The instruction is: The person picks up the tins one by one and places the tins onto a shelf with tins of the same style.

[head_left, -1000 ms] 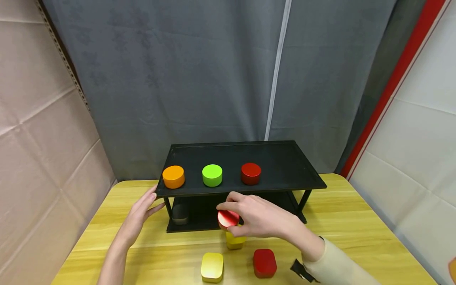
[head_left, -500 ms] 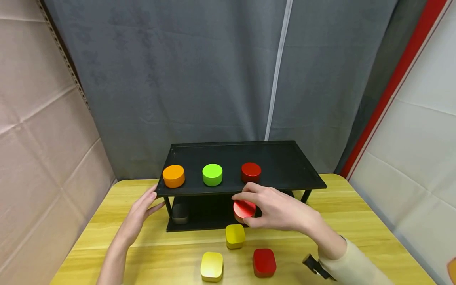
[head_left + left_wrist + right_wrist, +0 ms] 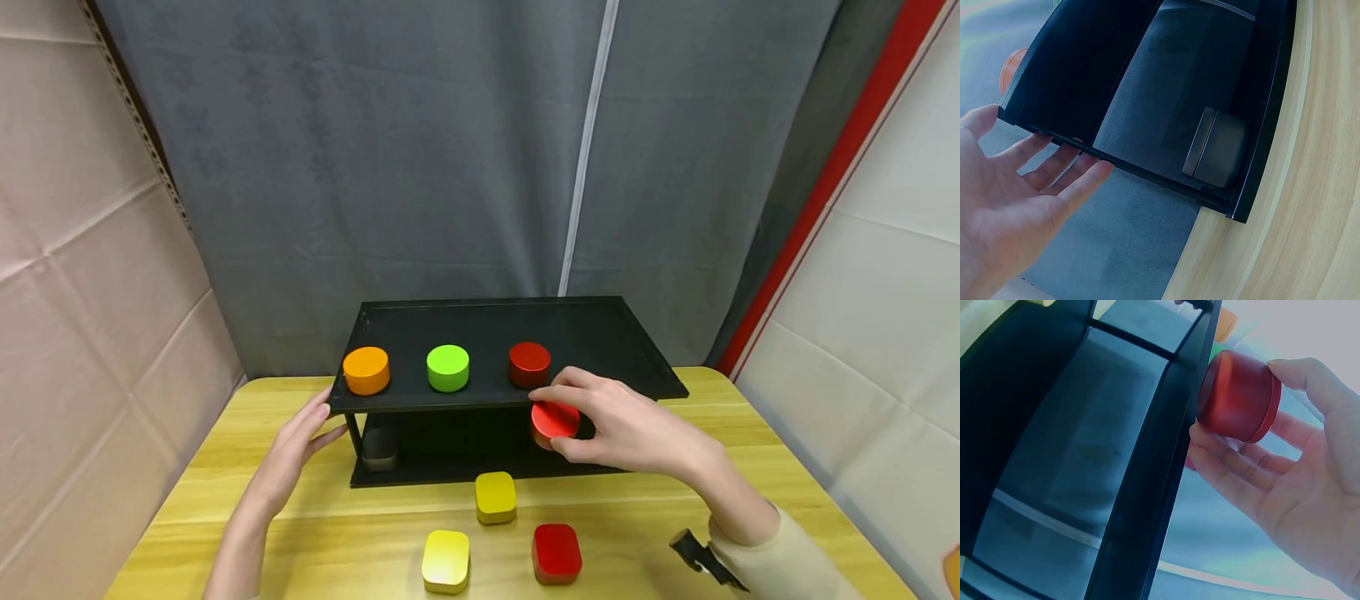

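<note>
1. The right hand (image 3: pixel 615 421) pinched a round red tin (image 3: pixel 553 422) between thumb and fingertips.
2. That tin was at the near edge of the black shelf (image 3: pixel 592 325), nearer and right of the dark red tin (image 3: pixel 529 362).
3. The left hand (image 3: pixel 291 454) touched the shelf's left edge, fingers loosely extended.
4. The held tin looked stiff, sturdy and probably light; its smooth, shiny side was likely slippery.
5. Opposite sides, below the lip, seemed the safest hold.
</note>
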`<state>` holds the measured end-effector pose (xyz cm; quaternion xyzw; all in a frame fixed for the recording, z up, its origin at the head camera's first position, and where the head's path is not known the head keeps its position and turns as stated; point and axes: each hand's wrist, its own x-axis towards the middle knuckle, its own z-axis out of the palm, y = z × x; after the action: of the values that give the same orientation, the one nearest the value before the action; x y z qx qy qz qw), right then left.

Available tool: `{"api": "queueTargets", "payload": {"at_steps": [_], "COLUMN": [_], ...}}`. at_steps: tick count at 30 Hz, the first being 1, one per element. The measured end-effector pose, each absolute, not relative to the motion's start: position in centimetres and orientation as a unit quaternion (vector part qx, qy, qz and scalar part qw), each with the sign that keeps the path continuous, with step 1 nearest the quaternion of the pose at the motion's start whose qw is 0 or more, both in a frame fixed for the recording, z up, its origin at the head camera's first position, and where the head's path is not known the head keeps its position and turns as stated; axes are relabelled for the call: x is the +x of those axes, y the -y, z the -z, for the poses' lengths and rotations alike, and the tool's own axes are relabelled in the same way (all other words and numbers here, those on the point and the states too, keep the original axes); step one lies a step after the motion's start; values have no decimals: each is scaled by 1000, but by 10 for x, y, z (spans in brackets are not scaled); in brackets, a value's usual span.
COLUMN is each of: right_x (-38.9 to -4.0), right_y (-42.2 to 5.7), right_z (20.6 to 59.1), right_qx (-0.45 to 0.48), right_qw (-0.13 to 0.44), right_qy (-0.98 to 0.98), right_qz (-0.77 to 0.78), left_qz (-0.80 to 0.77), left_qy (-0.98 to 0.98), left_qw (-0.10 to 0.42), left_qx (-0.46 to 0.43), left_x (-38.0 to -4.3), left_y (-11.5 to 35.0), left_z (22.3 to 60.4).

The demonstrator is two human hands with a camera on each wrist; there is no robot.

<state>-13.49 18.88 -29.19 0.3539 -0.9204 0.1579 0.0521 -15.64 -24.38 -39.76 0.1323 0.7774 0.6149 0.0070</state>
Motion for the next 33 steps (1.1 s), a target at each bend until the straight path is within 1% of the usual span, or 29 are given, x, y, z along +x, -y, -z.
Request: {"api": "queueTargets", "payload": {"at_steps": [16, 26, 33], "right_x": [-137, -145, -153], "right_y": [-217, -239, -249], "right_z": [287, 283, 280], "right_qx": [321, 301, 288], "right_qw": [78, 81, 85], "right_qy": [931, 932, 939], "right_qz": [-155, -184, -166], "left_qz": [-613, -611, -611], "left_qy": [-778, -781, -781], "left_qw": [8, 9, 10], "left_qx": [134, 129, 127], "left_x": [-157, -157, -157], "left_y": [244, 244, 244], "left_z": [398, 397, 398]}}
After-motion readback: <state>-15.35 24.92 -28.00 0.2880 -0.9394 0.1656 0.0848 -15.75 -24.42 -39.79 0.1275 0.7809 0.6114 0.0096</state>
